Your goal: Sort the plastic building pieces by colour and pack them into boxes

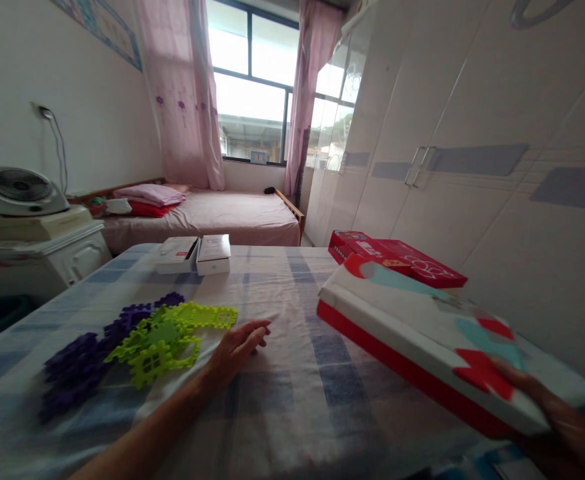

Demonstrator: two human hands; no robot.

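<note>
My right hand grips the near right end of a large flat box, white with red and pale blue patches on top and a red lower side. The box is tilted, its far left corner raised over the table. My left hand rests on the checked tablecloth with its fingers loosely stretched out and nothing held. Just left of that hand lie yellow-green interlocking plastic pieces, some with window cutouts. Dark purple pieces of the same kind are heaped beside them.
Two small white boxes stand at the table's far edge. A red box lies behind the large one. Beyond the table are a bed and a window; wardrobe doors line the right. A fan sits on a cabinet at left.
</note>
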